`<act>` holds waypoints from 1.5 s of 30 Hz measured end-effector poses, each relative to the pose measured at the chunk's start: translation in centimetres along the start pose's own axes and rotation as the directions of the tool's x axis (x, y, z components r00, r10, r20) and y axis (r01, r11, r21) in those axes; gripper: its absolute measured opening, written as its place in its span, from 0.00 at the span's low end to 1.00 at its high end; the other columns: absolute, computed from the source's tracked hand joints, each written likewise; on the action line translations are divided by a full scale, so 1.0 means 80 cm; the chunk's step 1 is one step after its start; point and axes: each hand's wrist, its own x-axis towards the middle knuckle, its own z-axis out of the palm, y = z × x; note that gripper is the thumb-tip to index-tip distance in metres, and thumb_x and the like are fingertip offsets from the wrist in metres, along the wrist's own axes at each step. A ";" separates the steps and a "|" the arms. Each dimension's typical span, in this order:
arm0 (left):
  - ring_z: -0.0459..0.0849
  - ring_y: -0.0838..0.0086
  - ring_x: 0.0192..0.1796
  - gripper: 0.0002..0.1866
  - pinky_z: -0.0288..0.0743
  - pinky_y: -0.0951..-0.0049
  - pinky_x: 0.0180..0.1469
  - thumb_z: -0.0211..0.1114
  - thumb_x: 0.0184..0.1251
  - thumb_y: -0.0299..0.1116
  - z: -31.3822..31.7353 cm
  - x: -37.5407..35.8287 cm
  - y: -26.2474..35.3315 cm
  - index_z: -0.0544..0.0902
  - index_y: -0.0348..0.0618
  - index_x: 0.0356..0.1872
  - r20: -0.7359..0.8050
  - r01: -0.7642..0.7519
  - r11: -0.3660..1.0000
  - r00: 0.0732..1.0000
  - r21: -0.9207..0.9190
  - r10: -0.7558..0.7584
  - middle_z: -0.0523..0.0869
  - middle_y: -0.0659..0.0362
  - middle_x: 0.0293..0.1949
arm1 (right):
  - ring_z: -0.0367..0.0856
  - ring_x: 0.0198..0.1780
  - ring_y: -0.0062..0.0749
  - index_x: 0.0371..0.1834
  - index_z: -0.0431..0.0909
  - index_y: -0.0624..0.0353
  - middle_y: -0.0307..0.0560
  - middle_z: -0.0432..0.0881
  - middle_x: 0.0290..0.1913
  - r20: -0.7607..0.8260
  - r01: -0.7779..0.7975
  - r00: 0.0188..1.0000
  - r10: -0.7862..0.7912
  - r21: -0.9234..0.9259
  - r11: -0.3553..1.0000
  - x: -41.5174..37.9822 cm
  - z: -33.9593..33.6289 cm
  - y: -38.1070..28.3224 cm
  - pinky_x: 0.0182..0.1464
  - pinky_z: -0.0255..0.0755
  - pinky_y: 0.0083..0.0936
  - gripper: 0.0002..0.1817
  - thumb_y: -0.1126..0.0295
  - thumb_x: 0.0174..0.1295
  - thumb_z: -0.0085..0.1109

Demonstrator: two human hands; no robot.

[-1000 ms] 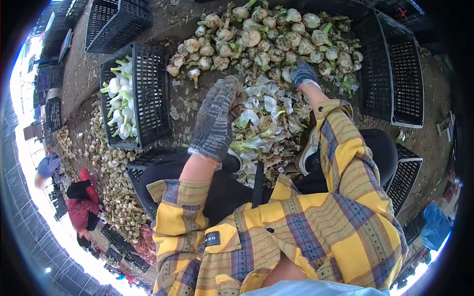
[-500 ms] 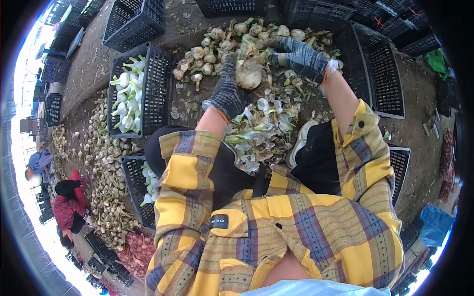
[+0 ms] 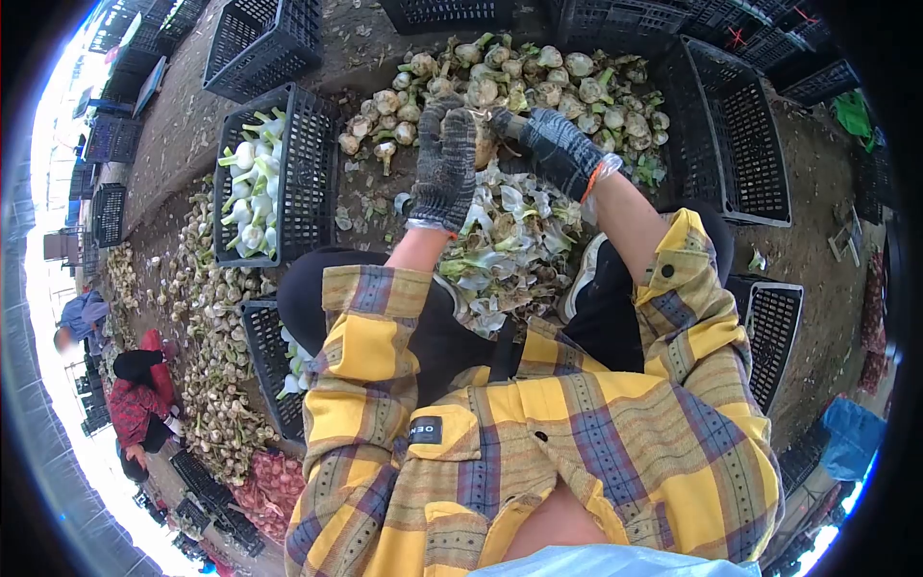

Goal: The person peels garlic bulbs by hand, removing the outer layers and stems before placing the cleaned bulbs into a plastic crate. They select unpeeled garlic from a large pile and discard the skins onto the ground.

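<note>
My left hand (image 3: 444, 165), in a grey knitted glove, is closed against the left side of a garlic bulb (image 3: 486, 146). The back of the glove and its fingers hide much of that bulb. From the right, my right hand (image 3: 554, 146), gloved alike, reaches in with curled fingertips at the bulb's upper side; their exact grip is partly hidden. Beyond both hands lies a heap of untrimmed garlic bulbs (image 3: 577, 91). Below them, between my shoes, is a pile of peeled-off garlic skins (image 3: 510, 240).
To the left stands a black crate (image 3: 277, 178) holding cleaned white garlic, with another crate (image 3: 264, 356) nearer me. A black crate (image 3: 735, 135) stands at the right. Loose garlic (image 3: 216, 365) covers the ground at left, where a person in red (image 3: 139, 404) sits.
My right hand has moved left and toward me, off the heap to the bulb. The left hand has shifted slightly up and turned, now covering more of the bulb.
</note>
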 end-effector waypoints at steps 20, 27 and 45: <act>0.72 0.67 0.51 0.22 0.65 0.68 0.55 0.44 0.68 0.46 0.004 -0.001 0.014 0.68 0.37 0.52 -0.008 0.360 0.828 0.916 -0.429 -0.402 0.73 0.52 0.50 | 0.74 0.33 0.24 0.42 0.76 0.65 0.45 0.80 0.32 0.015 0.203 0.978 -0.207 -0.290 0.935 -0.007 -0.003 0.002 0.37 0.69 0.25 0.14 0.68 0.56 0.53; 0.79 0.64 0.43 0.30 0.76 0.58 0.44 0.52 0.58 0.60 0.000 0.004 -0.001 0.70 0.45 0.50 0.225 0.580 0.334 0.686 -0.743 -0.692 0.77 0.54 0.45 | 0.77 0.35 0.25 0.43 0.75 0.67 0.46 0.79 0.33 0.002 0.208 0.975 -0.223 -0.367 0.907 -0.010 0.003 -0.007 0.37 0.72 0.21 0.21 0.59 0.57 0.55; 0.81 0.62 0.37 0.28 0.80 0.61 0.36 0.52 0.59 0.58 0.001 0.003 0.003 0.71 0.42 0.47 0.182 0.600 0.458 0.715 -0.656 -0.675 0.78 0.52 0.43 | 0.70 0.23 0.23 0.33 0.78 0.67 0.41 0.77 0.20 0.003 0.286 0.947 -0.320 -0.452 0.845 -0.012 0.006 0.002 0.28 0.65 0.26 0.23 0.51 0.57 0.55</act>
